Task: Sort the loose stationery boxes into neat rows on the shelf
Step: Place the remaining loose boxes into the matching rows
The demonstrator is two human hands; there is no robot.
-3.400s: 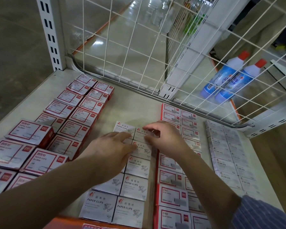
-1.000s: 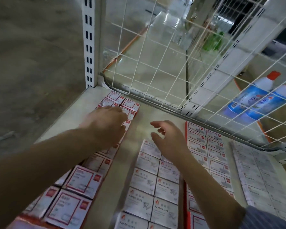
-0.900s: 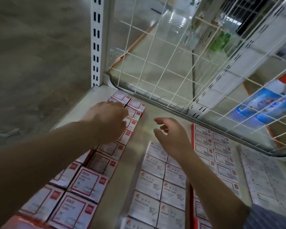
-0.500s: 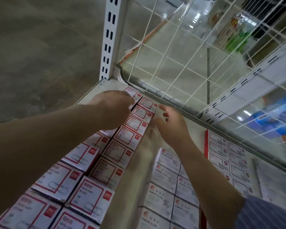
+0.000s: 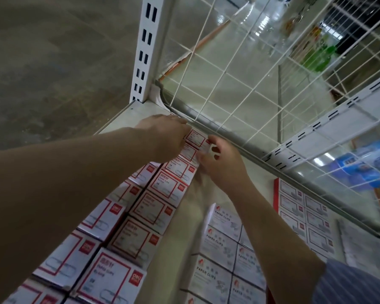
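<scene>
Both hands had shifted off the white paper-clip boxes (image 5: 224,244) in the middle of the shelf (image 5: 127,113) and gone up to the far back-left corner, w/ the view tipped that way too. Left hand (image 5: 165,137) lay over the rearmost red-bordered boxes (image 5: 160,185), fingers together and reaching toward the back edge; can't tell if fingertips pressed or curled, since the hand's back hid them. Right hand (image 5: 219,163) was at the right side of the same double row, fingers loosely bent, thumb and fingertips touching the side of the last boxes, approx. squeezing them against the left hand; no box looked lifted. Judgement: white block was left as done for now and the red-bordered row was getting squared up at its far end, so sorting was well along but nearer boxes in that row sat a bit skewed and prob. needed the same nudge. Around: a second red-bordered block (image 5: 303,213) to the right of the forearm, blurred pale boxes at the far right edge, a bare strip of shelf between the rows. Wire mesh back panel (image 5: 239,69) rose right behind the hands, slotted upright (image 5: 144,49) at the corner, blue bottles (image 5: 364,170) beyond the mesh, blurred. In the way: mesh and its bottom rail left little room behind the last boxes, and the left forearm covered much of the row, so alignment there couldn't be checked.
</scene>
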